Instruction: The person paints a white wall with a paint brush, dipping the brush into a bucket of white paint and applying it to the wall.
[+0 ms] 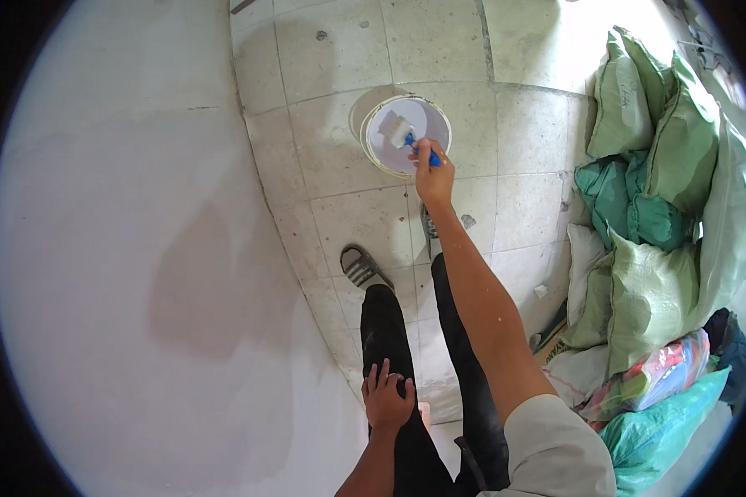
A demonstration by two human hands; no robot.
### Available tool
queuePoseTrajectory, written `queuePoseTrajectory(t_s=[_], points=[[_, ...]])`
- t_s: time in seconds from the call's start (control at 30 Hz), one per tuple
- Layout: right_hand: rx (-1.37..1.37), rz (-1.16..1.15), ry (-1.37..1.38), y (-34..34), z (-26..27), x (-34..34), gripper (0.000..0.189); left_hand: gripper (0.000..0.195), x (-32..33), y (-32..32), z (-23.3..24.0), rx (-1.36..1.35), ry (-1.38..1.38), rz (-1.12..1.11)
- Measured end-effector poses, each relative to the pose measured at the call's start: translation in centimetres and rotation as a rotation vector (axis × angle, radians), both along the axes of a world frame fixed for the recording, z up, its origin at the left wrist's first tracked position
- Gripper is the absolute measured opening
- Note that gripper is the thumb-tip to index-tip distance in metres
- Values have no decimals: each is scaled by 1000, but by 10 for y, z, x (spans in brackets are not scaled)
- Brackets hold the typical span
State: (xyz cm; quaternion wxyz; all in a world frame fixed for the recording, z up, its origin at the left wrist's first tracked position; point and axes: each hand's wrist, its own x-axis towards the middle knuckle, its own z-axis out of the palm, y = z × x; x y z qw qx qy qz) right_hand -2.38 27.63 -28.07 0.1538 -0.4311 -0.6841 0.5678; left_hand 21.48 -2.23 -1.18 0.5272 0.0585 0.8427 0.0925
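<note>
In my right hand (434,174) is the blue handle of a flat paintbrush (401,132), whose pale bristles point away from me. The brush is over the mouth of a round white bucket (450,127). Pale paint or a similar liquid (398,156) shows inside it; whether the bristles touch it I cannot tell. My left hand (388,401) rests on my left thigh, fingers spread, holding nothing. A ring-like band shows on one of its fingers.
A smooth pale wall (118,186) runs along the left. The bucket stands on a stained tile floor (342,149). My slide sandal (363,267) is below it. Stuffed green woven sacks (653,298) are heaped along the right, with a plastic-wrapped colourful bundle (659,373) and a turquoise bag (659,435).
</note>
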Motion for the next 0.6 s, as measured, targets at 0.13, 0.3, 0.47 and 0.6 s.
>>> queuePoseTrajectory(t_s=[0.13, 0.3, 0.47, 0.6], points=[[27, 61, -54, -6, -29, -24, 33, 31, -2, 0, 0, -29, -3, 14], [47, 102, -119, -4, -53, -32, 32, 33, -8, 10, -4, -61, -74, 39], [73, 138, -159, 7, -53, -28, 30, 33, -15, 19, -7, -53, -80, 56], [-26, 49, 7, -8, -1, -23, 27, 32, -36, 14, 0, -70, -51, 48]])
